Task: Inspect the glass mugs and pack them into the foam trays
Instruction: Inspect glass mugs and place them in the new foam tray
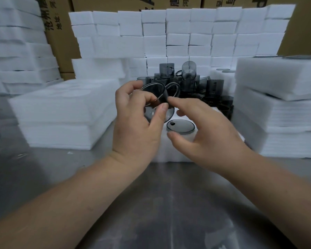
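the left hand (pixel 136 121) holds a smoky glass mug (pixel 159 93) up over the middle of the tabletop (pixel 151 203), thumb and curled fingers pinching it round the rim and wall. the mug is tilted, its mouth turned toward 10 o'clock, and its ring handle (pixel 173 88) sticks out at 1 o'clock. the right hand (pixel 206 133) is at 4 o'clock from the mug, with its fingers loosely spread and gripping nothing. its forefinger tip reaches the mug's wall just below the handle, but whether it touches there i cannot tell.

straight below the held mug, at 6 o'clock, a round grey glass piece (pixel 180 125) with a small dark slot sits in a white foam tray (pixel 171 155) lying flat on the tabletop. whether it is a lid or a mug seen from above is not clear.

at 12 o'clock, behind the hands, a heap of more grey mugs (pixel 187 79) stands and lies in a jumble. a stack of foam sheets (pixel 61 114) rests at 9 o'clock, and a taller stack (pixel 280 115) at 3 o'clock. a wall of white foam blocks (pixel 187 33) closes off the back, with brown cardboard boxes (pixel 65 44) showing behind it at 11 o'clock.
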### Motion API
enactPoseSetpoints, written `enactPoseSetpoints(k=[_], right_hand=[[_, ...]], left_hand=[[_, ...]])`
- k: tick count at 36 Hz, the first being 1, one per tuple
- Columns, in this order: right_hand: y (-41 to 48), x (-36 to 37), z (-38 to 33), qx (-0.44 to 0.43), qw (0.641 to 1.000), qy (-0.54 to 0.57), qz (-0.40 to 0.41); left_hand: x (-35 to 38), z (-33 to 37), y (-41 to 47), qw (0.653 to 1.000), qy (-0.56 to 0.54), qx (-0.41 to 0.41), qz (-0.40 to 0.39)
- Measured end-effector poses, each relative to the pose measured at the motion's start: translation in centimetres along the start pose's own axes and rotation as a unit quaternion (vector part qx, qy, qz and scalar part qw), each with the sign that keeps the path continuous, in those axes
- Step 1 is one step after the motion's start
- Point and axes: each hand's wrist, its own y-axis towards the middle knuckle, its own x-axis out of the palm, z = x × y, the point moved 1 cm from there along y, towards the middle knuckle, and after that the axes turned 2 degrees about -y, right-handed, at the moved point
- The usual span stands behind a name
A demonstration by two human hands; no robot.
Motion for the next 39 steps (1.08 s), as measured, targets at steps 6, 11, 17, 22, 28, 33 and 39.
enactPoseSetpoints(k=[6, 11, 17, 22, 28, 33, 39], right_hand=[[-0.2, 0.6, 0.5, 0.019, 0.998, -0.004, -0.059], [-0.2, 0.6, 1.0, 0.035, 0.996, 0.02, -0.073], [-0.1, 0.5, 1.0, 0.029, 0.997, -0.005, -0.076], [0.0, 0.2, 1.0, 0.051, 0.997, -0.013, -0.056], [0.1, -0.1, 0.8, 0.089, 0.996, 0.005, -0.03], [0.1, 0.0, 0.9, 0.107, 0.994, 0.019, -0.025], [0.1, 0.0, 1.1, 0.114, 0.993, 0.009, -0.037]], left_hand=[[-0.2, 0.0, 0.2, 0.999, -0.042, -0.011, 0.003], [-0.1, 0.7, -0.3, 0.994, -0.108, 0.003, -0.017], [0.1, 0.6, -0.3, 0.988, -0.154, -0.012, -0.025], [0.3, 0.5, -0.5, 0.981, -0.19, -0.021, -0.041], [0.6, 0.3, -0.6, 0.976, -0.207, -0.045, -0.053], [0.6, 0.2, -0.6, 0.983, -0.164, -0.032, -0.072], [0.3, 0.0, -0.5, 0.995, -0.055, -0.016, -0.087]])
